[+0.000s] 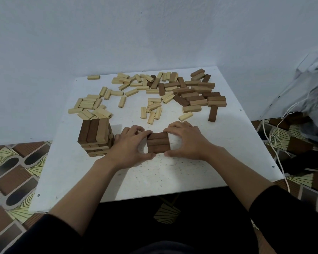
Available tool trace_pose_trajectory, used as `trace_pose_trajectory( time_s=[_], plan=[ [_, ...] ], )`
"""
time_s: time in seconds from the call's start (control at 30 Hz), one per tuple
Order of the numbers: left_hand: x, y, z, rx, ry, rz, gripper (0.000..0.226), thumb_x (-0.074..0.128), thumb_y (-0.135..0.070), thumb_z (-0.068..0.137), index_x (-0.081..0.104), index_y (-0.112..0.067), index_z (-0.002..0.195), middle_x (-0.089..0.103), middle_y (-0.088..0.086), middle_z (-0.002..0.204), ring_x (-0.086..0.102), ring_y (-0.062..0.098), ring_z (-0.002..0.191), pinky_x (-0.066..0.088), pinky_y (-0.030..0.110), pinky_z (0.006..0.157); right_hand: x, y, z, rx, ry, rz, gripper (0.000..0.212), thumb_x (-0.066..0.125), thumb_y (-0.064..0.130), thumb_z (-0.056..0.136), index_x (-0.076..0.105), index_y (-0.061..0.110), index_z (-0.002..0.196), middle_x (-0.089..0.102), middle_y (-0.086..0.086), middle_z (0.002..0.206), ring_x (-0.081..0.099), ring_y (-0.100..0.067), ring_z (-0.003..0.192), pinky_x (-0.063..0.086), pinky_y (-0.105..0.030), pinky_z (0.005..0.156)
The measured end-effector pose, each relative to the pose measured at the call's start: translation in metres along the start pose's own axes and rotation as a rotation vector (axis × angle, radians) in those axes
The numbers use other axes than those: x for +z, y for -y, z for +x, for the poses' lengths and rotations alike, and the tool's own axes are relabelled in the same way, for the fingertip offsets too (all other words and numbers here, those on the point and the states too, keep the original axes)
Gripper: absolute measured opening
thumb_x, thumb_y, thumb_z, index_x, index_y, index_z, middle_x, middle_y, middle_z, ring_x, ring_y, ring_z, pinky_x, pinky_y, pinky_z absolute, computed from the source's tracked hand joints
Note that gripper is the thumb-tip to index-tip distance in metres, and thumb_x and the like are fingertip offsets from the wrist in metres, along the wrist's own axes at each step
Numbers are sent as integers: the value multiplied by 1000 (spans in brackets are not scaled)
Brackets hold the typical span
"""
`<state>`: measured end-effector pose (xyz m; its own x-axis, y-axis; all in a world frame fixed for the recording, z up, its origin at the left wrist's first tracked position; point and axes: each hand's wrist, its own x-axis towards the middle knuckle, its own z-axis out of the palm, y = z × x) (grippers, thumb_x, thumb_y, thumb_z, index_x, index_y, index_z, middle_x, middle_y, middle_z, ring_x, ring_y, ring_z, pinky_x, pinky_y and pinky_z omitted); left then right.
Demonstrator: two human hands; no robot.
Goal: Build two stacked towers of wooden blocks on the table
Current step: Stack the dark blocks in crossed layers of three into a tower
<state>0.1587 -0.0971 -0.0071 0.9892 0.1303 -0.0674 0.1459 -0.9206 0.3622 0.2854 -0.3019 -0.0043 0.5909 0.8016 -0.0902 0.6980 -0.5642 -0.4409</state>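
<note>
A finished-looking tower of light and dark wooden blocks (95, 137) stands several layers high at the left of the white table (173, 176). To its right, three dark brown blocks (158, 143) lie side by side as one flat layer on the table. My left hand (131, 146) grips this layer from the left, fingers curled at its far corner and thumb at its near edge. My right hand (186, 140) grips it from the right in the same way. Loose light blocks (97, 105) and loose dark blocks (195, 94) lie scattered across the far half.
The table sits in a corner against pale walls. One dark block (213, 113) lies apart at the right of the pile. A grey bundle with white cords (283, 114) hangs off the right side. Patterned floor surrounds the table.
</note>
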Motion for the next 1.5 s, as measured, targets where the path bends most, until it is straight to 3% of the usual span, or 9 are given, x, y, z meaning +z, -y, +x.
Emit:
trace_pose_trajectory(
  time_s=[0.73, 0.93, 1.5],
  plan=[
    [-1, 0, 2, -5, 13, -9, 83, 68, -65, 83, 36, -33, 153, 36, -6, 149, 31, 19, 133, 32, 48, 106, -2, 1, 5, 16, 32, -19, 80, 74, 65, 76, 47, 32, 144, 42, 11, 146, 33, -15, 134, 30, -47, 110],
    [-3, 1, 4, 13, 23, 4, 74, 68, -65, 83, 45, -31, 145, 38, -6, 143, 32, 16, 129, 30, 43, 101, -2, 2, 6, 12, 32, -19, 80, 75, 65, 75, 49, 30, 142, 43, 11, 143, 34, -13, 131, 32, -45, 107],
    [-7, 1, 4, 67, 52, 95, 74, 61, -72, 83, 46, -32, 143, 45, -10, 137, 39, 16, 122, 39, 43, 92, -13, -3, 6, -10, 132, -4, 84, 76, 62, 77, 47, 26, 147, 38, 9, 146, 30, -15, 135, 31, -44, 111]
  ],
)
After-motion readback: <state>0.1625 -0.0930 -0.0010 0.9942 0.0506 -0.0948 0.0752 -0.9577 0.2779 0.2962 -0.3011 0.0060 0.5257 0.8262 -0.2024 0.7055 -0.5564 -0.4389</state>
